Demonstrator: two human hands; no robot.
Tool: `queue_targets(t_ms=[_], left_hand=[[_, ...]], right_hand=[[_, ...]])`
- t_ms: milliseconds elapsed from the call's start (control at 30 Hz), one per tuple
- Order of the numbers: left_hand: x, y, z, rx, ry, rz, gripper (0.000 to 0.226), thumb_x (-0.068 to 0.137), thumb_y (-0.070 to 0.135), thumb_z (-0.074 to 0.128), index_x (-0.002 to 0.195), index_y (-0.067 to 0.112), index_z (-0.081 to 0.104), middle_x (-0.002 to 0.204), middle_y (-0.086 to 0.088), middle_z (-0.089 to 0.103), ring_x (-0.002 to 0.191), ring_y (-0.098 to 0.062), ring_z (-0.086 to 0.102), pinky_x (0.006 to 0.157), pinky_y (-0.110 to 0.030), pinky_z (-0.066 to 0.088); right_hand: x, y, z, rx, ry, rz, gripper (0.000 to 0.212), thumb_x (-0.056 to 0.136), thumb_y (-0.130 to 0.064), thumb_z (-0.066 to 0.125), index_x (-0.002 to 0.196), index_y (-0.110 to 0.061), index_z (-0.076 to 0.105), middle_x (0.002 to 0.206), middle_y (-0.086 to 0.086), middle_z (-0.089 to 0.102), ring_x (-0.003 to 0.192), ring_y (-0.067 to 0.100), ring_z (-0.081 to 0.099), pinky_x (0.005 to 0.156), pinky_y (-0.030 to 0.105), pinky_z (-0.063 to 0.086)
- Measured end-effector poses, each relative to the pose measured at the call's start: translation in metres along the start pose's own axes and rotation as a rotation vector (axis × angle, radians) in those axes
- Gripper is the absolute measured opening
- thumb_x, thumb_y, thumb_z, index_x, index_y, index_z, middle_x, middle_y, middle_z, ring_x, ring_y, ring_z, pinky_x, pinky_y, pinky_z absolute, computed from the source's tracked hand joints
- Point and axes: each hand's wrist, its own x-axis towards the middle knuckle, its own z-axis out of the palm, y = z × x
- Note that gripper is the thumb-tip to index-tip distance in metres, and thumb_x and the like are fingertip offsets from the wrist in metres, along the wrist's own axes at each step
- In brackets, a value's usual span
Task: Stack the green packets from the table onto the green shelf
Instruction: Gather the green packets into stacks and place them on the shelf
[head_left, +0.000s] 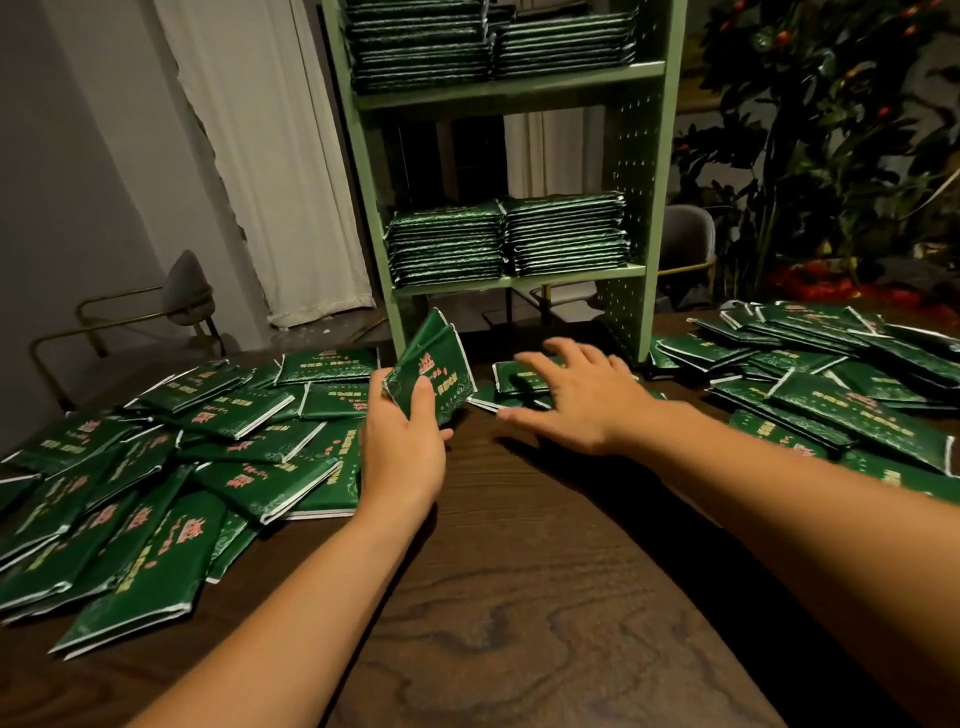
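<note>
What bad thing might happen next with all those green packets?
The left hand holds a few packets by one end, tilted, so some might slide out. The right hand reaches with spread fingers over a small pile and might scatter it. The stacks on the shelf are tall, so added packets might topple them.

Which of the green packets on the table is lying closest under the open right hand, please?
The packet lying flat at the foot of the green shelf, directly beneath the right hand; the other loose packets lie in heaps farther off.
</note>
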Motion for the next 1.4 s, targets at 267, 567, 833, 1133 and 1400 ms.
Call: queue_targets(t_ms=[267, 567, 833, 1133, 1400], left_hand=[[0.002, -0.001, -0.009, 0.019, -0.019, 0.029, 0.028, 0.105, 0.039, 0.047, 0.131, 0.026, 0.048, 0.117, 0.007, 0.068, 0.070, -0.007, 0.073, 0.077, -0.028, 0.059], [-0.008, 0.000, -0.004, 0.055, -0.056, 0.167, 0.008, 0.106, 0.027, 0.048, 0.113, 0.027, 0.052, 0.106, -0.001, 0.070, 0.088, -0.011, 0.071, 0.074, -0.028, 0.061], [-0.019, 0.002, -0.012, 0.237, -0.193, 0.195, 0.008, 0.105, 0.029, 0.050, 0.110, 0.028, 0.056, 0.091, 0.015, 0.066, 0.075, 0.011, 0.057, 0.061, -0.004, 0.040], [-0.021, 0.004, -0.012, 0.310, -0.212, 0.203, 0.017, 0.106, 0.033, 0.047, 0.117, 0.023, 0.054, 0.098, -0.014, 0.069, 0.086, -0.020, 0.063, 0.069, -0.023, 0.044], [-0.018, 0.001, -0.014, 0.386, -0.193, 0.195, 0.038, 0.106, 0.038, 0.043, 0.140, 0.021, 0.047, 0.110, -0.016, 0.068, 0.082, -0.007, 0.058, 0.074, -0.016, 0.040]], right_hand=[[0.021, 0.001, 0.023, -0.019, -0.143, 0.042, 0.091, 0.077, -0.092, 0.020, 0.156, -0.047, 0.007, 0.168, -0.001, 0.008, 0.153, 0.034, 0.006, 0.120, 0.061, 0.013], [-0.049, -0.026, 0.024, -0.042, -0.128, -0.168, 0.084, 0.081, -0.087, 0.012, 0.155, -0.046, 0.004, 0.167, 0.002, 0.010, 0.153, 0.033, 0.007, 0.120, 0.059, 0.013], [-0.065, -0.006, 0.002, 0.307, -0.167, -0.202, 0.105, 0.084, -0.054, 0.071, 0.160, -0.023, 0.006, 0.164, 0.004, 0.020, 0.149, 0.020, 0.023, 0.121, 0.032, 0.022], [-0.070, 0.005, 0.002, 0.221, -0.013, -0.250, 0.059, 0.094, -0.036, 0.063, 0.148, -0.033, 0.041, 0.144, -0.001, 0.045, 0.133, 0.019, 0.044, 0.106, 0.030, 0.036], [-0.069, 0.012, 0.003, 0.277, 0.171, -0.334, 0.035, 0.097, -0.026, 0.062, 0.132, -0.029, 0.064, 0.128, -0.009, 0.063, 0.118, 0.016, 0.058, 0.097, 0.038, 0.049]])
